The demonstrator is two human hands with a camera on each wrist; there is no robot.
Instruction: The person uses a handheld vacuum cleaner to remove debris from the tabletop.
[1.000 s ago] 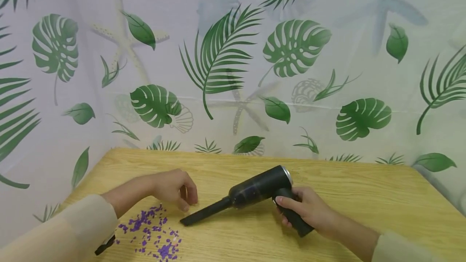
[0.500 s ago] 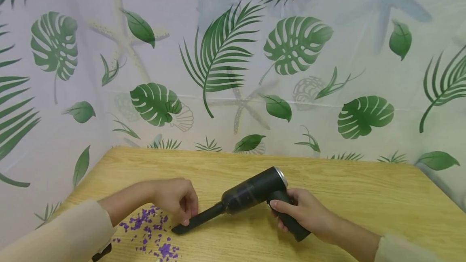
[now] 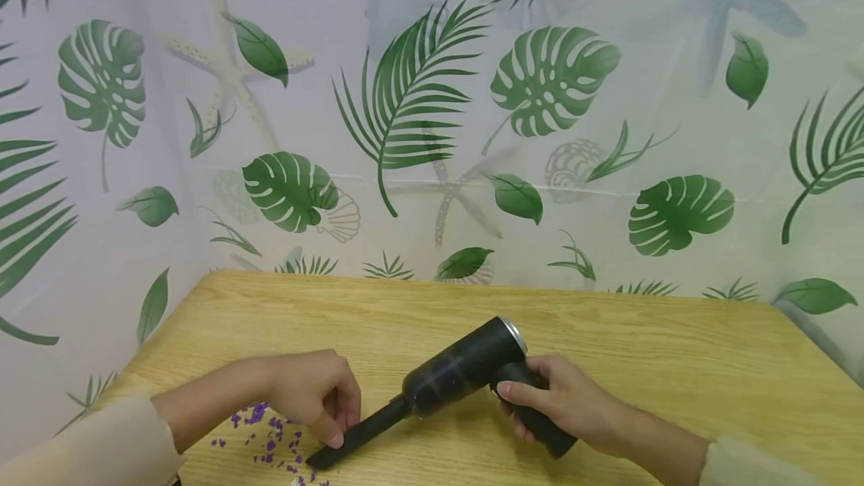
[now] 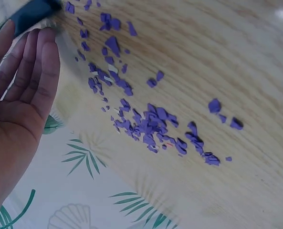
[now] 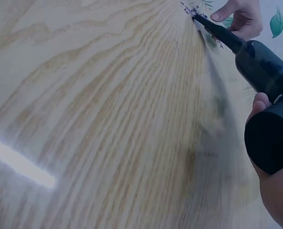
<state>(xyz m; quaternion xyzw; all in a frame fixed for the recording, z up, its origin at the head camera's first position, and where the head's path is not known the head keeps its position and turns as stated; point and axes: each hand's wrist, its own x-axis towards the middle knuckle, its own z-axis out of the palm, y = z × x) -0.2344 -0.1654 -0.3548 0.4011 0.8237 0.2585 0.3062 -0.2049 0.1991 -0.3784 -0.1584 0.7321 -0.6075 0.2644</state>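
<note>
A black handheld vacuum (image 3: 455, 373) with a silver rear rim slants across the table in the head view. My right hand (image 3: 574, 400) grips its handle, thumb on the near side. Down to the left runs its narrow nozzle (image 3: 371, 428), the tip low at the edge of scattered purple scraps (image 3: 270, 441). The thumb and fingers of my left hand (image 3: 313, 392) pinch the nozzle near its tip. In the left wrist view the purple scraps (image 4: 151, 124) spread below the nozzle (image 4: 34, 16). Part of them is hidden behind the left forearm in the head view.
The wood-grain table (image 3: 641, 366) extends to the right and behind the vacuum. A white curtain (image 3: 432, 111) printed with green leaves, shells and starfish stands along its back and sides.
The vacuum has shifted left and toward me, its nozzle tip now among the purple scraps. My left hand, earlier apart from the nozzle, has come onto it and moved with it.
</note>
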